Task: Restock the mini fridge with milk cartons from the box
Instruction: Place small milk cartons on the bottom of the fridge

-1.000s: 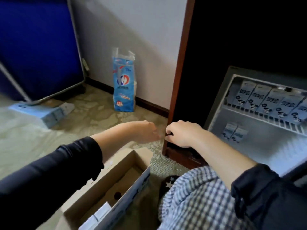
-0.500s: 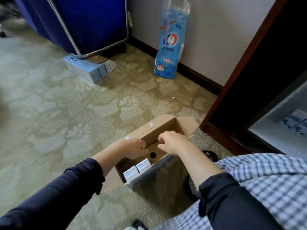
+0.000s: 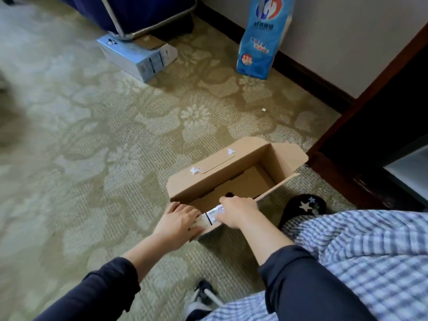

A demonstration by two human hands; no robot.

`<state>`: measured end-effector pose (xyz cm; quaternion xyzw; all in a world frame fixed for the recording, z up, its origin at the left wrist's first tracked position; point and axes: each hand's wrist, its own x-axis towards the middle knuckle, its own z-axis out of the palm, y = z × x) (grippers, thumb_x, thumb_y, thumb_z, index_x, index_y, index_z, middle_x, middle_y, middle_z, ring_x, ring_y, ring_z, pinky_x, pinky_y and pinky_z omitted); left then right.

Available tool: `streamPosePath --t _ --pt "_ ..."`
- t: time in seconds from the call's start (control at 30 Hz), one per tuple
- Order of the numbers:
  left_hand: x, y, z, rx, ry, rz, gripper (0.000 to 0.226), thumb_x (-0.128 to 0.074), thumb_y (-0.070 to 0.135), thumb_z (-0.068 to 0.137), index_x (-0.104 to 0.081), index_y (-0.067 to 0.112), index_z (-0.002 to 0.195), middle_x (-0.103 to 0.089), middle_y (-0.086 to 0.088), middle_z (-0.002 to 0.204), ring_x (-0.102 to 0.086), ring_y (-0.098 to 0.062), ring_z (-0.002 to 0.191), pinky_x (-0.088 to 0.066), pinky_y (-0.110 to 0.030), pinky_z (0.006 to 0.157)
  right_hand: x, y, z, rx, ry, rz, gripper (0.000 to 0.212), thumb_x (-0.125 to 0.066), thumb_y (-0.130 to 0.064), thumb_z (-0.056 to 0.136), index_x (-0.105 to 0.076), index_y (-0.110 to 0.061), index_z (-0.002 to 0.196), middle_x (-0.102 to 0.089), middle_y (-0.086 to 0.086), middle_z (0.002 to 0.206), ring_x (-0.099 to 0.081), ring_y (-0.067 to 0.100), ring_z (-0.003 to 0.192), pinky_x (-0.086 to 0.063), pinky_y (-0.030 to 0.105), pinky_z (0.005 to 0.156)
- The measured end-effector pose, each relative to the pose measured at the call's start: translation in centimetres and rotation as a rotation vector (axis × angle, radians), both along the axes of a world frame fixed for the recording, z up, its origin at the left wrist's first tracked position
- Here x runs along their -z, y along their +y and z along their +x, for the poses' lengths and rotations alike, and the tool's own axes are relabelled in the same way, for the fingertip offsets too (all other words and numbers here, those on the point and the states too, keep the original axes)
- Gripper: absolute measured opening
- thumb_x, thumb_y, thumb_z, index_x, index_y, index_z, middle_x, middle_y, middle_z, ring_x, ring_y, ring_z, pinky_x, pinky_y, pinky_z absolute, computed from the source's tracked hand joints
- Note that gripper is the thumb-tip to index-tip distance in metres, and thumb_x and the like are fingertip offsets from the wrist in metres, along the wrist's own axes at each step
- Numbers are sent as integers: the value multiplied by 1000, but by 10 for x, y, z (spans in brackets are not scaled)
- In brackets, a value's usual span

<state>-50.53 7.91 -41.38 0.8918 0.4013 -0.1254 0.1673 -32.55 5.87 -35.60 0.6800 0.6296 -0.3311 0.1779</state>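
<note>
An open cardboard box (image 3: pixel 208 181) stands on the carpet in front of me, mostly empty at its far end. At its near end, white milk cartons (image 3: pixel 214 214) show between my hands. My left hand (image 3: pixel 178 222) reaches into the near left corner, its fingers over a carton there. My right hand (image 3: pixel 238 210) curls its fingers around the top of a carton beside it. A sliver of the mini fridge (image 3: pixel 407 167) shows at the right edge.
A dark wooden cabinet frame (image 3: pixel 361 126) rises right of the box. A blue plastic pack (image 3: pixel 264 38) leans on the wall. A flat blue carton box (image 3: pixel 139 56) lies by a blue cart (image 3: pixel 143 12). My slipper (image 3: pixel 305 207) is beside the box.
My head turned from the fridge down to the box. Both hands dropped from near the cabinet edge into the box's near end, onto the cartons.
</note>
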Motion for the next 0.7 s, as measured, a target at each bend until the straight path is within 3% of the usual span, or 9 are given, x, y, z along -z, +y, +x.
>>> streamPosePath --t 0.1,0.2,0.43,0.57,0.7 --pt "6 -1 -2 -11 -57 112 68 -22 65 78 -62 23 114 -65 8 116 -59 -13 112 -31 -30 101 7 2 -10 -16 -27 -4 45 -42 -38 96 -42 -16 135 -57 9 126 -56 29 110 -39 41 91" --pt "16 -5 -4 -31 -93 204 48 -36 56 84 -67 23 97 -70 10 95 -68 -14 89 -30 -28 91 11 5 -15 -1 -66 1 43 -44 -40 94 -45 -16 131 -59 7 121 -58 27 105 -42 37 84" --pt "15 -8 6 -214 -162 295 41 -36 48 83 -63 17 84 -68 6 71 -68 -17 74 -28 -27 89 18 8 -22 45 -92 79 45 -36 -44 97 -40 -18 135 -59 8 123 -59 28 106 -38 35 75" --pt "21 -9 9 -284 -139 280 38 -41 50 84 -62 19 89 -70 6 80 -67 -15 84 -27 -27 93 22 10 -20 154 86 163 48 -39 -41 99 -33 -19 141 -47 12 135 -52 32 118 -46 41 85" --pt "21 -8 11 -300 -171 297 41 -37 51 83 -62 18 86 -69 6 75 -67 -16 77 -29 -27 91 28 12 -19 178 277 160 45 -45 -32 98 -37 -22 141 -41 11 138 -48 33 122 -46 44 95"
